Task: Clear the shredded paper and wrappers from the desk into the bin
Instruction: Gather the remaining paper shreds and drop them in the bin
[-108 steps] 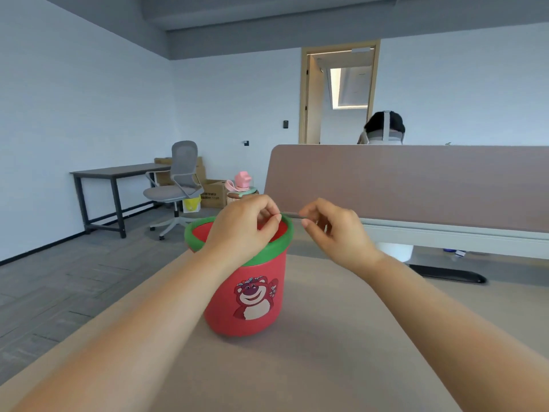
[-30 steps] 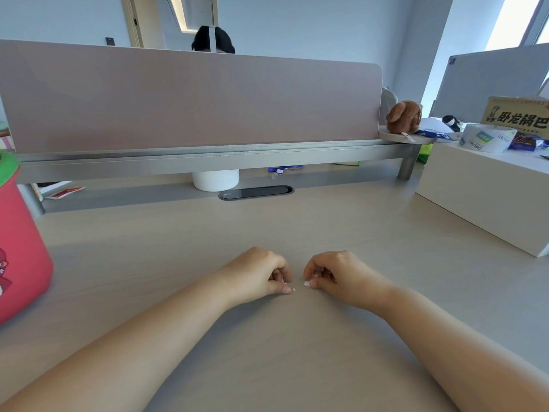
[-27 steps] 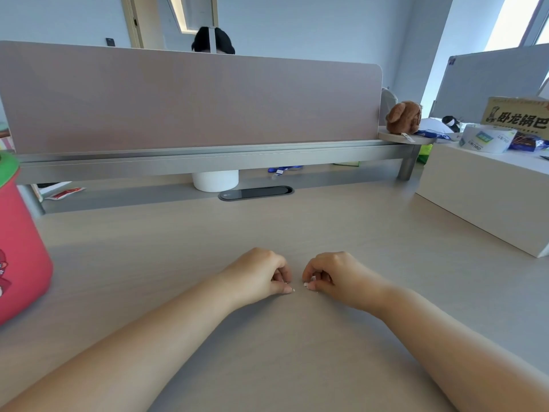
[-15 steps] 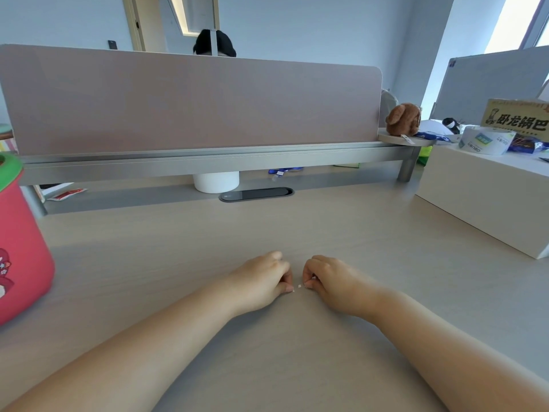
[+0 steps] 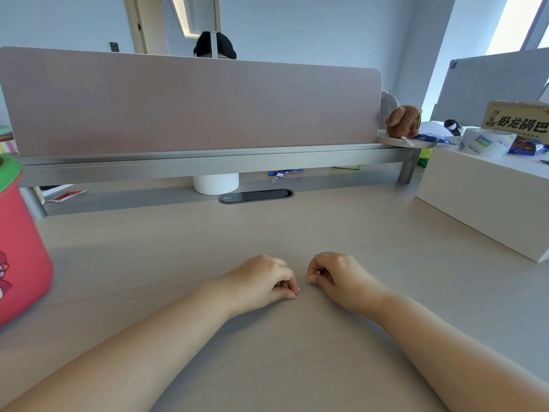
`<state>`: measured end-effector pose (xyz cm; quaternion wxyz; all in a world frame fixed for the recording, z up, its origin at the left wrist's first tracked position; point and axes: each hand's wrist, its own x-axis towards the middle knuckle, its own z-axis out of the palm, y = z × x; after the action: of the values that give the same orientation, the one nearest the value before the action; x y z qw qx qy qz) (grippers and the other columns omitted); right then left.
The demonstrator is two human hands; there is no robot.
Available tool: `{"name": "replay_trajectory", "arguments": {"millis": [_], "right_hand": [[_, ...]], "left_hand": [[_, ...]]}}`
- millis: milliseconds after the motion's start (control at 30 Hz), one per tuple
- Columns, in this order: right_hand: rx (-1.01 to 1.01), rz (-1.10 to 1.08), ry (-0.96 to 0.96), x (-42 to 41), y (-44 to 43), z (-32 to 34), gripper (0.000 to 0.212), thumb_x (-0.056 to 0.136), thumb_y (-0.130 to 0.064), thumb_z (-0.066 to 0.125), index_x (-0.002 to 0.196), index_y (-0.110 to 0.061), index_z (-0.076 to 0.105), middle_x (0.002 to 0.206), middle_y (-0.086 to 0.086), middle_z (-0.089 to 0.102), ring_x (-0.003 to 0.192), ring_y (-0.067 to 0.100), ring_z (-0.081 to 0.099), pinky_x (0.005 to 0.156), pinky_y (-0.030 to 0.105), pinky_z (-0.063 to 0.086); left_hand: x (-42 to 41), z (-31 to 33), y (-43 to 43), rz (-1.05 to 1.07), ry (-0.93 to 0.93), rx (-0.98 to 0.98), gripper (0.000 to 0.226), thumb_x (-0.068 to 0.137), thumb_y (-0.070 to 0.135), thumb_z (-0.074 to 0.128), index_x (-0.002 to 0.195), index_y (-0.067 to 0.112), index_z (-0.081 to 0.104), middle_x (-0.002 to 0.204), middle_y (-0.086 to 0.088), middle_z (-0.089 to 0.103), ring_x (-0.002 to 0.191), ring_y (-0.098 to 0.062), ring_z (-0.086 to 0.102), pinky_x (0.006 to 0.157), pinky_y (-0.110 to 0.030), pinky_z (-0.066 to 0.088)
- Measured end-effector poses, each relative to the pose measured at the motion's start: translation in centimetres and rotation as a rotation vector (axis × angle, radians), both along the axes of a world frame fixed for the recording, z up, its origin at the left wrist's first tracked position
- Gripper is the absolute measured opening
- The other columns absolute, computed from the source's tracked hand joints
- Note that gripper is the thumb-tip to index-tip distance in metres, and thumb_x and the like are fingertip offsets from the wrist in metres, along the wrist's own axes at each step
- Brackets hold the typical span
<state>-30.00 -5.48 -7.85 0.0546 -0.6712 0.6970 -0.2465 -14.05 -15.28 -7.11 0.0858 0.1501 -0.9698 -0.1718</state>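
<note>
My left hand [image 5: 263, 281] and my right hand [image 5: 338, 278] rest close together on the light wooden desk [image 5: 297, 230], a small gap between them. Both have fingers curled and pinched. A tiny white paper scrap [image 5: 298, 289] shows at my left fingertips, and another small white scrap [image 5: 317, 273] sits between my right thumb and fingers. The red bin [image 5: 20, 251] with a green rim and a bear picture stands on the desk at the far left, well away from both hands. No other paper shows on the desk near my hands.
A pink-grey divider panel [image 5: 190, 102] on a metal rail closes off the back, with a person's head behind it. A white box [image 5: 487, 200] carrying a tape roll [image 5: 487, 142] stands at the right. A brown plush toy [image 5: 402, 121] and a cable grommet [image 5: 255, 196] lie further back.
Since 3.6 s ago my hands came from above the bin down to the desk middle. In the last second the fingertips pinched the white scraps and the hands drew slightly apart.
</note>
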Motion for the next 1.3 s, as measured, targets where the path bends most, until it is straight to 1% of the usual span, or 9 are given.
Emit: {"name": "replay_trajectory", "arguments": {"millis": [167,267,367,533,667,800,967,1133,1300], "right_hand": [[-0.016,0.025,-0.005,0.4,0.0,-0.1,0.009,0.086,-0.011,0.054,0.087,-0.009,0.062,0.071,-0.015,0.046,0.063,-0.005,0.041,0.062,0.004,0.034],[-0.013,0.065,0.006,0.8,-0.1,-0.3,0.008,0.085,-0.012,0.056,0.088,-0.008,0.063,0.069,-0.02,0.042,0.064,-0.006,0.042,0.063,0.003,0.034],[-0.008,0.077,0.02,1.0,-0.2,-0.2,0.009,0.085,-0.014,0.057,0.089,-0.008,0.064,0.072,-0.015,0.046,0.063,-0.005,0.041,0.062,0.005,0.034],[0.063,0.113,0.144,1.6,-0.5,0.2,0.015,0.089,-0.015,0.053,0.098,-0.009,0.062,0.091,0.0,0.055,0.078,0.012,0.044,0.069,0.018,0.032],[0.14,0.095,0.256,2.1,-0.6,0.5,0.016,0.091,-0.016,0.045,0.1,-0.009,0.058,0.106,0.01,0.058,0.097,0.025,0.053,0.082,0.033,0.042],[0.185,0.109,0.365,2.4,-0.7,0.4,0.019,0.093,-0.017,0.038,0.101,-0.009,0.054,0.107,0.011,0.056,0.098,0.029,0.052,0.086,0.037,0.042],[0.125,0.151,0.075,3.1,-1.5,1.5,0.016,0.088,-0.005,0.044,0.079,-0.019,0.046,0.072,-0.015,0.042,0.067,0.0,0.041,0.065,0.006,0.034],[-0.122,0.223,-0.125,8.7,-3.8,5.1,0.026,0.089,-0.006,0.048,0.071,-0.024,0.046,0.065,-0.015,0.043,0.061,-0.005,0.046,0.058,0.007,0.036],[-0.313,0.36,-0.27,15.7,-7.0,10.0,0.021,0.089,-0.007,0.049,0.074,-0.021,0.049,0.057,-0.008,0.041,0.051,0.006,0.04,0.049,0.011,0.034]], "left_hand": [[-0.5,0.0,0.4,0.052,-0.112,-0.07,0.016,0.09,0.025,0.054,0.098,0.013,0.062,0.106,-0.002,0.058,0.094,-0.017,0.054,0.083,-0.028,0.042],[-0.2,-0.1,0.3,0.082,-0.161,-0.097,0.018,0.093,0.026,0.048,0.1,0.013,0.058,0.11,-0.004,0.055,0.1,-0.021,0.053,0.083,-0.028,0.039],[0.5,-0.2,-0.3,0.089,-0.152,-0.066,0.016,0.094,0.024,0.046,0.099,0.012,0.056,0.108,-0.004,0.053,0.099,-0.021,0.052,0.083,-0.027,0.038],[0.7,-0.1,-0.7,0.1,-0.11,0.012,0.014,0.094,0.022,0.046,0.095,0.012,0.055,0.103,-0.002,0.054,0.096,-0.018,0.05,0.088,-0.033,0.042],[0.6,0.3,-0.7,0.092,-0.082,0.03,0.014,0.094,0.02,0.045,0.096,0.011,0.055,0.102,-0.002,0.054,0.089,-0.013,0.045,0.081,-0.024,0.037],[1.3,1.8,-1.6,0.13,-0.011,0.019,0.01,0.093,0.017,0.046,0.091,0.014,0.056,0.092,0.006,0.049,0.088,-0.013,0.047,0.074,-0.019,0.032],[4.2,4.4,-2.1,0.179,0.043,-0.025,0.011,0.093,0.019,0.046,0.083,0.022,0.048,0.086,0.011,0.048,0.082,-0.009,0.044,0.066,-0.019,0.03],[9.4,6.9,-1.9,0.311,0.179,-0.116,0.009,0.093,0.018,0.047,0.087,0.018,0.053,0.081,0.012,0.047,0.081,-0.011,0.043,0.067,-0.019,0.026],[16.7,11.2,-1.4,0.477,0.361,-0.285,0.011,0.09,0.012,0.051,0.081,0.019,0.05,0.074,0.014,0.04,0.077,-0.012,0.043,0.066,-0.02,0.027]]}}
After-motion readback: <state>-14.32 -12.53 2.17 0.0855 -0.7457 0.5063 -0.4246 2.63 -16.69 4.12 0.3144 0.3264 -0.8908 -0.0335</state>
